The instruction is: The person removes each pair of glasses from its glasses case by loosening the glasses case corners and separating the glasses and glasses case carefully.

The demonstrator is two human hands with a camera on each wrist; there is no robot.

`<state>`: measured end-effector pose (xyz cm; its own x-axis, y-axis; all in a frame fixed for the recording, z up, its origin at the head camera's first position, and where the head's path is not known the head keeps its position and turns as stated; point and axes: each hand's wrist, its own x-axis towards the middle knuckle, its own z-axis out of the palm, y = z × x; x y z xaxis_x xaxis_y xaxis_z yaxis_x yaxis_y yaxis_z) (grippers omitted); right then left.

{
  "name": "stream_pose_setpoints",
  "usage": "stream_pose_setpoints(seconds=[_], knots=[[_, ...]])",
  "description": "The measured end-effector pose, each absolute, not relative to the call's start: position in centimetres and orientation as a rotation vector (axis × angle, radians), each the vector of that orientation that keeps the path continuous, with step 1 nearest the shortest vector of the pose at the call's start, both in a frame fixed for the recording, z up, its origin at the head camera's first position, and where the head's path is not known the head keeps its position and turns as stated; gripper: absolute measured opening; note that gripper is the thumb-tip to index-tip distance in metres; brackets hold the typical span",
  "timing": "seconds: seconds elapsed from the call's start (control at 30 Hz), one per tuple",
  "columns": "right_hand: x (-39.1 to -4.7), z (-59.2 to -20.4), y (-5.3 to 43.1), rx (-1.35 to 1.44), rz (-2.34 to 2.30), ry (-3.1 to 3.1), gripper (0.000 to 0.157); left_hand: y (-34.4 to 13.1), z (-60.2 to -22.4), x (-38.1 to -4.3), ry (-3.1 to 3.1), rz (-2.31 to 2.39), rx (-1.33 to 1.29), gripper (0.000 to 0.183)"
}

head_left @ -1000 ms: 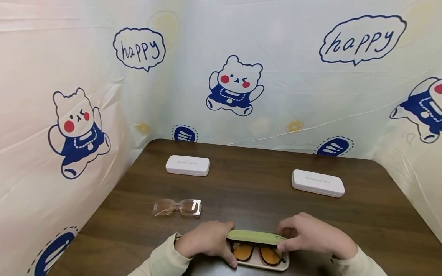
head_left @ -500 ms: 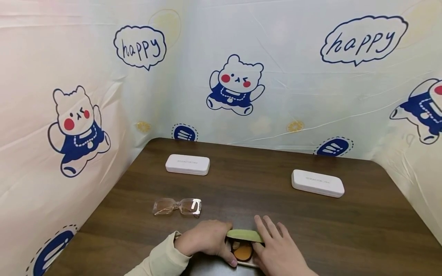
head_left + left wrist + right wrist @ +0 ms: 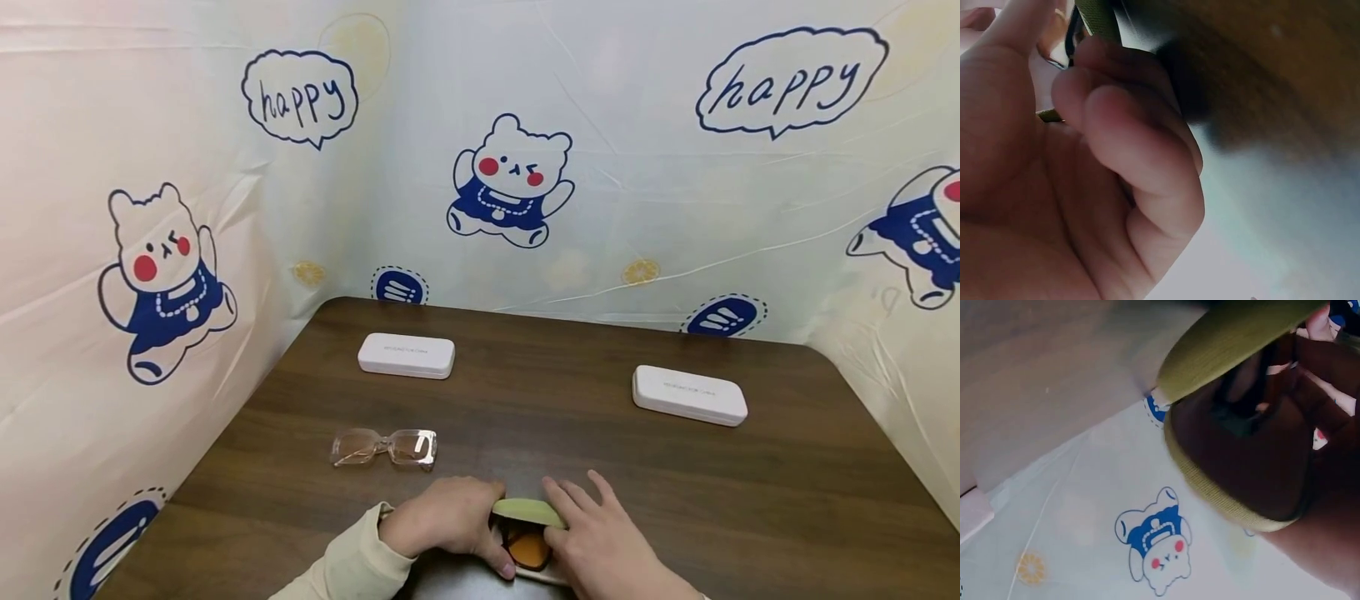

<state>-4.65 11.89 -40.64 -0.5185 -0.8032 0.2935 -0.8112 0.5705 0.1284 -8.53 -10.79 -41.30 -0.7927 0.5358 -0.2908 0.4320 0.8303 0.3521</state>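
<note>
A glasses case (image 3: 529, 512) with a green lid stands partly open at the table's near edge. Inside it lie black-framed sunglasses (image 3: 529, 550) with orange lenses; their right part is hidden. My left hand (image 3: 450, 517) grips the case's left end, the thumb in front and the fingers behind; curled fingers fill the left wrist view. Across the case's right half reaches my right hand (image 3: 603, 533), thumb and a finger pinching the sunglasses at the opening, the other fingers stretched over the lid. In the right wrist view the case (image 3: 1229, 350) gapes, with the dark frame within.
Clear-framed glasses (image 3: 384, 448) lie on the brown table (image 3: 525, 408) left of the hands. Two white cases stand farther back, one on the left (image 3: 406, 356) and one on the right (image 3: 689, 395). A printed cloth (image 3: 637, 150) surrounds the table.
My right hand has moved left from the lid's right end to over the case, its fingers now at the sunglasses. My left hand keeps its hold on the case.
</note>
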Motion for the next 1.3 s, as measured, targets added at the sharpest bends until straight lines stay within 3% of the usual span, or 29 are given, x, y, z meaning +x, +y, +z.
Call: stream_pose_setpoints(seconds=[0.2,0.43,0.63,0.87,1.07,1.3], knots=[[-5.1,-39.5,12.7,1.493,0.281,-2.533,0.013,-10.8,-41.3,-8.5,2.614,0.368,0.732,0.062],[-5.3,-38.0,13.6,1.492,0.519,-2.690,0.005,-10.8,-41.2,-8.5,2.624,0.354,0.752,0.062],[-5.2,-36.3,14.5,1.425,1.041,-2.810,0.016,-10.8,-41.1,-8.4,2.639,0.317,0.776,0.062],[-5.9,-34.9,15.8,1.559,1.445,-2.526,0.021,-11.0,-41.1,-8.4,2.645,0.326,0.791,0.058],[-6.9,-34.5,17.1,1.421,1.654,-2.417,0.027,-11.2,-41.2,-8.3,2.652,0.334,0.809,0.060],[-9.2,-35.1,17.5,1.173,1.385,-2.456,0.024,-11.1,-41.4,-8.4,2.649,0.337,0.802,0.062]])
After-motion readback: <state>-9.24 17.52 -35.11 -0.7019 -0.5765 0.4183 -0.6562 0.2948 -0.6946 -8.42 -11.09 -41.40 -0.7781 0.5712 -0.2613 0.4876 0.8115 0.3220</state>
